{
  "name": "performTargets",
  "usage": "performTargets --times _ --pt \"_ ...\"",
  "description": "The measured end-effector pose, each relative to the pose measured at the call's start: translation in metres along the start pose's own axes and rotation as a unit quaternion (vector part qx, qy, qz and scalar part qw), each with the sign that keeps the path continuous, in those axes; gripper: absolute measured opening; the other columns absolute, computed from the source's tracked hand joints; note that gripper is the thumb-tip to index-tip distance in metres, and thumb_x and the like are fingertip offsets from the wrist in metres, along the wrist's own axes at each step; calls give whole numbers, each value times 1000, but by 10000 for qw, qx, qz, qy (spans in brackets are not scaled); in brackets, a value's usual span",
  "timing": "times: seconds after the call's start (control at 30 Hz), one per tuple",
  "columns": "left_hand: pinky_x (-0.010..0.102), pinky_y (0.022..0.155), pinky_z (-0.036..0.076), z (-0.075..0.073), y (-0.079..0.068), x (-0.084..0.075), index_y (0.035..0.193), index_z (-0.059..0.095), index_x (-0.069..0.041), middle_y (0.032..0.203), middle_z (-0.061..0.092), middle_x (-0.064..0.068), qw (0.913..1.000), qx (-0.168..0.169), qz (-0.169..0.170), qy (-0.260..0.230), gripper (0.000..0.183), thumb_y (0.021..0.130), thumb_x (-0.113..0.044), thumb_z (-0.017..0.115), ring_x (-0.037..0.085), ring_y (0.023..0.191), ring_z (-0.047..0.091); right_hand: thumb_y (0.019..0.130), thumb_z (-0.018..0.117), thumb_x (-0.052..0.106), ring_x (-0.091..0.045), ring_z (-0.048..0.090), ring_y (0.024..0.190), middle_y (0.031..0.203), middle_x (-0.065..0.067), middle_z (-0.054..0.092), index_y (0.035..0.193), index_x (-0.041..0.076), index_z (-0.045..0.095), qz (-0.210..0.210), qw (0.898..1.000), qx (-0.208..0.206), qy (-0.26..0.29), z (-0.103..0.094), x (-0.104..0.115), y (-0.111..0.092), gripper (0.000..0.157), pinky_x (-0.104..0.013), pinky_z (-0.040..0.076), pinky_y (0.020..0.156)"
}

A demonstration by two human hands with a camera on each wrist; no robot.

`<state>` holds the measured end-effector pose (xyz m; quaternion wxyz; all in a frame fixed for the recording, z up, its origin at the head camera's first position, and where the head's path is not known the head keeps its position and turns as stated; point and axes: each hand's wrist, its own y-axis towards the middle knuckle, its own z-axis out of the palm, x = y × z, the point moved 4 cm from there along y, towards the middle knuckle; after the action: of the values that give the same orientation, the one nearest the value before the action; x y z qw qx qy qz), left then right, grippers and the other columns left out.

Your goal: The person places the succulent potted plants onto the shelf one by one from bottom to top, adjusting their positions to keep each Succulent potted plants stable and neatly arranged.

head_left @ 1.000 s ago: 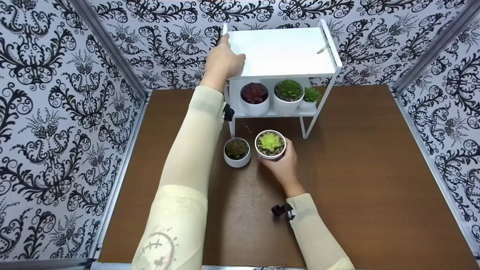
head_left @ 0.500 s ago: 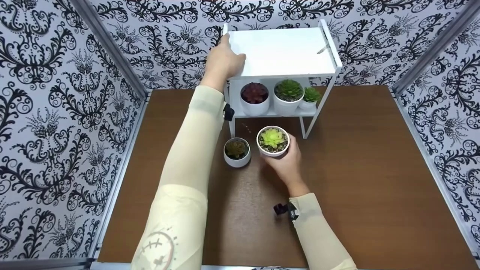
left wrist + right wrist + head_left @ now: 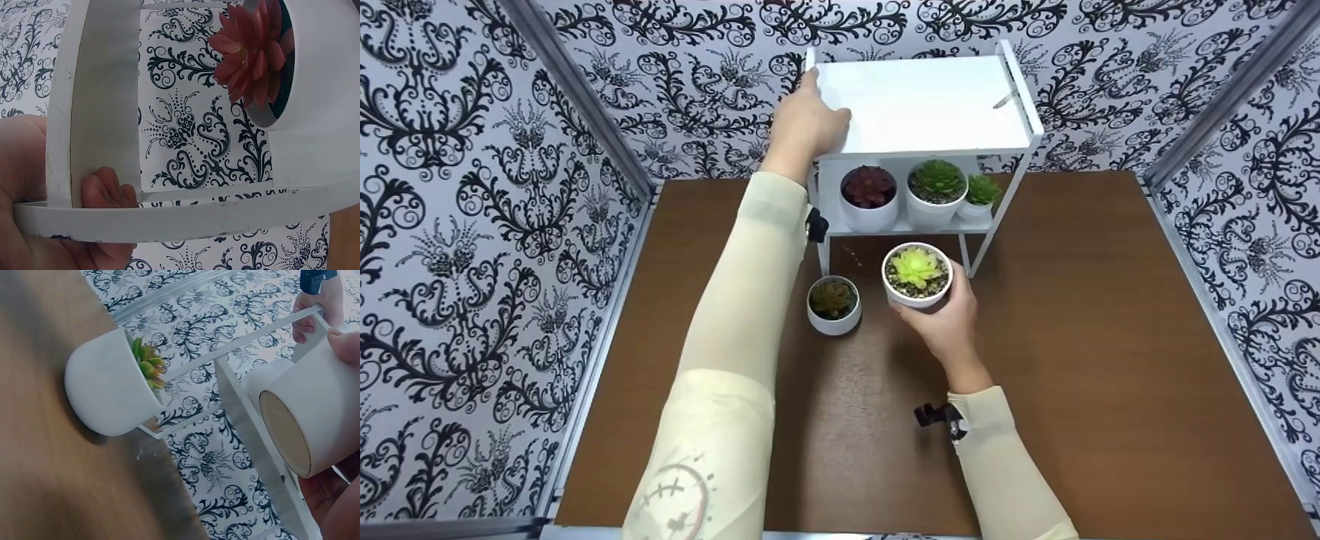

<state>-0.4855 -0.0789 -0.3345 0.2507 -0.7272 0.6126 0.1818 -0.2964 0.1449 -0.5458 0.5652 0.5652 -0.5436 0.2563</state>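
Observation:
My left hand [image 3: 808, 124] grips the upper left side of a white two-tier shelf [image 3: 922, 105]; in the left wrist view its fingers [image 3: 104, 188] curl round the frame beside a corner. My right hand [image 3: 949, 319] holds a white pot with a yellow-green succulent [image 3: 916, 271], thumb on one side and fingers on the other. The right wrist view shows the bare underside of this held pot [image 3: 284, 433], raised off the table. Left of it, a smaller white pot with a brownish-green succulent [image 3: 833, 304] stands on the table in front of the shelf's left leg.
On the lower tier stand a pot with a dark red succulent [image 3: 869, 199], a larger pot with a green one [image 3: 937, 195] and a small green potted plant [image 3: 981, 196]. Patterned walls [image 3: 720, 82] surround the brown table [image 3: 1110, 337] at back and sides.
My right hand has lifted the pot with the yellow-green succulent, moving it slightly right and toward the shelf. The left hand stays in place on the shelf.

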Motion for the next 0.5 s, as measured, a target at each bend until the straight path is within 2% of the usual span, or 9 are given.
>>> performTargets --times 0.5 --pt "38 132 32 -1 1 -1 173 3 -30 173 39 7 9999 34 35 137 91 104 -49 59 25 157 41 60 104 21 -27 60 128 138 -15 66 144 1 57 -18 9996 -256 -94 -17 13 8 99 -46 44 116"
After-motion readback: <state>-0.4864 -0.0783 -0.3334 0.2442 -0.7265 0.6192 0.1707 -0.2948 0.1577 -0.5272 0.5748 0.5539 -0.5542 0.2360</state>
